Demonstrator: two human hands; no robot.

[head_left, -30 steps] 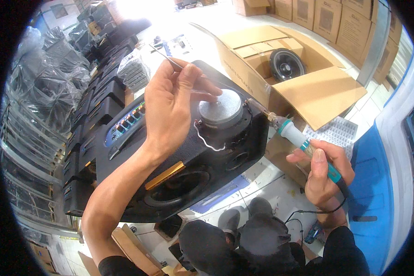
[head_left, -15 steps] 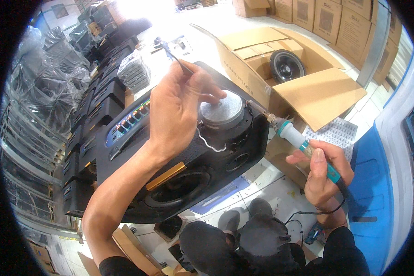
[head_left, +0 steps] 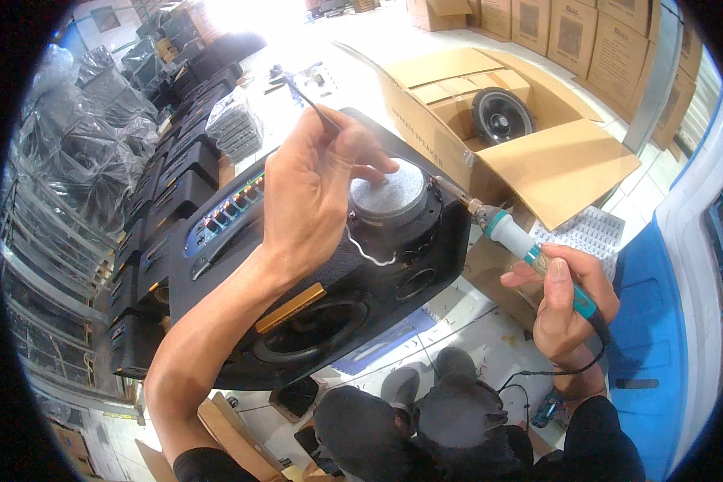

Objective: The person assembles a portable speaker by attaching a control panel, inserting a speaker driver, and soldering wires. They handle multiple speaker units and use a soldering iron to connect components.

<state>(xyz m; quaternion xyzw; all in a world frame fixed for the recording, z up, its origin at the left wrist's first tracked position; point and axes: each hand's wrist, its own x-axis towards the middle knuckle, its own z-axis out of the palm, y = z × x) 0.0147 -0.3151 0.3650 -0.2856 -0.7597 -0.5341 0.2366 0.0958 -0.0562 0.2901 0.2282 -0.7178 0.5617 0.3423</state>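
Observation:
My right hand is wrapped round a soldering iron with a clear and teal handle. The iron's tip meets the right side of a round loudspeaker driver, at or very near its terminal. This driver lies magnet-up on a black speaker cabinet. My left hand is closed above the driver, with a slim dark stick-like tool jutting from it. A thin strand seems to run from those fingers toward the iron's tip. One fingertip rests on or just over the magnet. A white wire hangs from the driver's left side.
An open cardboard box holding another driver stands beyond the cabinet. A gold strip lies on the cabinet. At right is a blue plastic surface; the iron's cord loops below my hand. Plastic-wrapped goods fill the left.
Both hands stay almost still, with the iron's tip held at the driver's right side. The left hand has shifted very slightly to the right.

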